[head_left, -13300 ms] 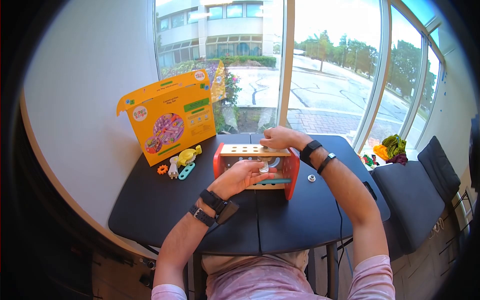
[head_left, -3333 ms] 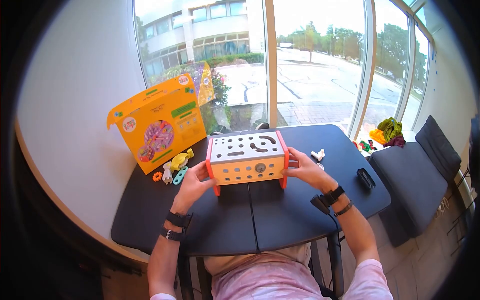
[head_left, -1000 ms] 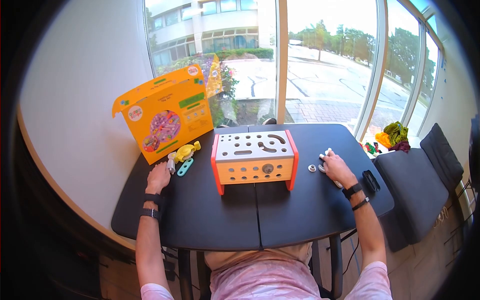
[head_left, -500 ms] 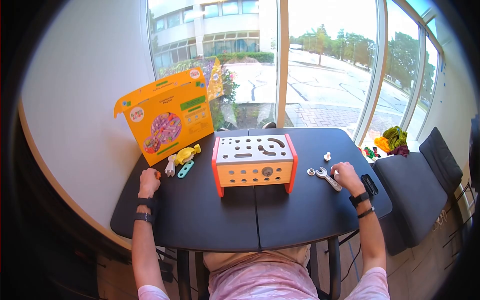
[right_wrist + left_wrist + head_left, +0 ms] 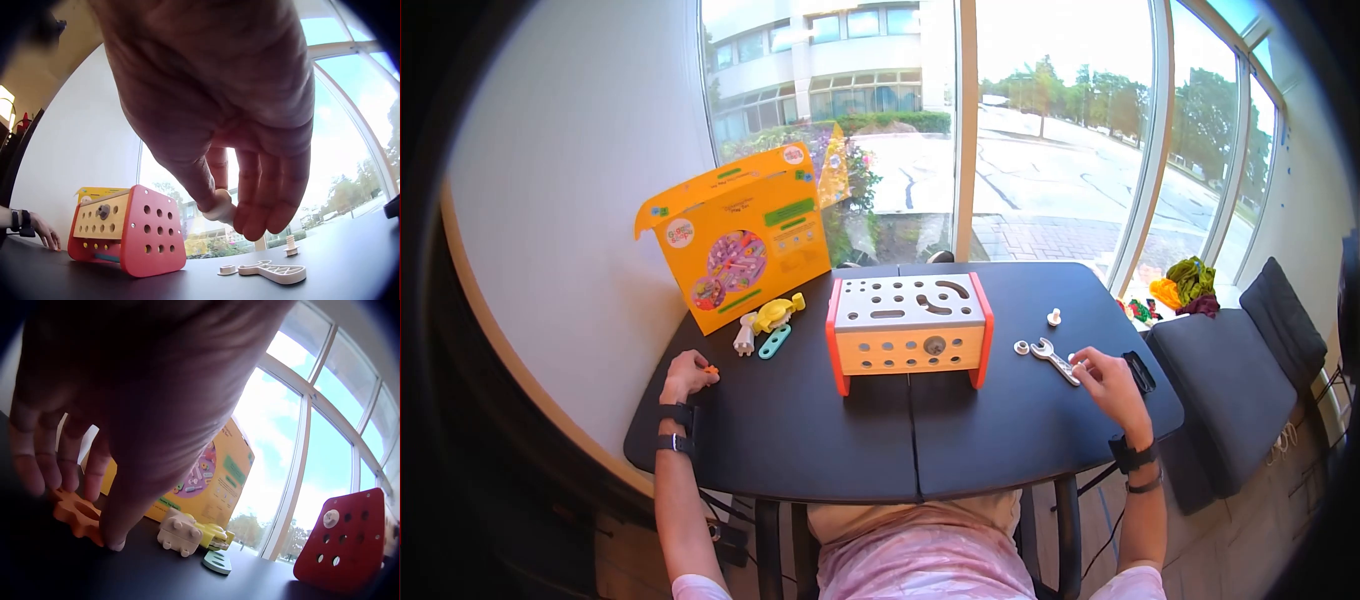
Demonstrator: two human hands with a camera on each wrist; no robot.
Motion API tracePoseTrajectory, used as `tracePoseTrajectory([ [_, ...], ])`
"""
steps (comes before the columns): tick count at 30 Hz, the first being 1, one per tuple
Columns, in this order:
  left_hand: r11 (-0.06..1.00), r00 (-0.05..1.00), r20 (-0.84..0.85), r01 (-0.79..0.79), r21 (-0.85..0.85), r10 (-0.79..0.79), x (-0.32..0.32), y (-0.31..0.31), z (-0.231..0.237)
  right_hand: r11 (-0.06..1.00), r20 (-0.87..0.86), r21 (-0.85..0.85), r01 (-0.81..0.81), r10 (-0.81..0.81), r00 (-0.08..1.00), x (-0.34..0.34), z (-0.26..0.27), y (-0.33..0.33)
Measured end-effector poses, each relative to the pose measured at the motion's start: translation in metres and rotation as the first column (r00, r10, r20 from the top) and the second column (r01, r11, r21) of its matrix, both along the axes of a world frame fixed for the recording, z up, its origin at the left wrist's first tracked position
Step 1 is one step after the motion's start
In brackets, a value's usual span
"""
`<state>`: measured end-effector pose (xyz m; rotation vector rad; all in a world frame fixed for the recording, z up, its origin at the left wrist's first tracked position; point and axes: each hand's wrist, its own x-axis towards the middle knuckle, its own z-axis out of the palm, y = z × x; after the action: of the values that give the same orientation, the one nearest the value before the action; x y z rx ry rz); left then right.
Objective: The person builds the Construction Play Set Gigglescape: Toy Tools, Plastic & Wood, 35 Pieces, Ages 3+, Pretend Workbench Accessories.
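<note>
In the left wrist view, my left hand (image 5: 150, 419) holds an orange gear (image 5: 78, 515) low at the table, thumb on one side and fingers on the other. In the head view that hand (image 5: 687, 374) is at the table's left side. My right hand (image 5: 1110, 385) is right of a pale toy wrench (image 5: 1056, 363); in the right wrist view it (image 5: 231, 106) pinches a small cream piece (image 5: 220, 206) above the table. A ring-like white piece (image 5: 1021, 348) and an upright white bolt (image 5: 1054, 317) lie near the wrench. The holed toy bench (image 5: 910, 344) stands mid-table.
An orange carton (image 5: 740, 245) stands at the back left. Before it lie a yellow piece (image 5: 775, 314), a white piece (image 5: 745, 335) and a teal strip (image 5: 774, 341). A black case (image 5: 1139, 372) is beside my right hand, with a grey chair (image 5: 1235, 380) beyond the table.
Since the earlier frames, my hands have left the bench's sides. The left one has shifted the orange gear nearer to me; the right one has come away from the wrench, toward me.
</note>
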<state>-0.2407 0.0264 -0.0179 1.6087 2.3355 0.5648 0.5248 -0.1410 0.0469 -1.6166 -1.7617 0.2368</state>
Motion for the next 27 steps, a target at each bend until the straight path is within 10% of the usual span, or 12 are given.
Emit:
tracePoseTrajectory([
  [4,0.985,0.988,0.093,-0.109,-0.13,0.122,0.035,-0.026,0.035,0.995,-0.065,0.027,-0.091,0.093,0.994,-0.019,0.007,-0.014],
  [12,0.99,0.97,0.198,0.135,0.038,-0.14,0.052,-0.036,0.034,0.963,-0.071,0.098,-0.25,0.257,0.964,-0.066,0.017,-0.028],
  [22,0.76,0.526,0.558,0.341,0.553,-0.642,0.173,-0.056,0.077,0.888,-0.16,0.086,-0.452,0.461,0.873,-0.125,0.023,-0.029],
  [27,0.638,0.606,0.297,0.482,0.6,-0.738,0.227,-0.073,0.096,0.846,-0.304,0.107,-0.523,0.528,0.793,-0.165,0.026,-0.023],
])
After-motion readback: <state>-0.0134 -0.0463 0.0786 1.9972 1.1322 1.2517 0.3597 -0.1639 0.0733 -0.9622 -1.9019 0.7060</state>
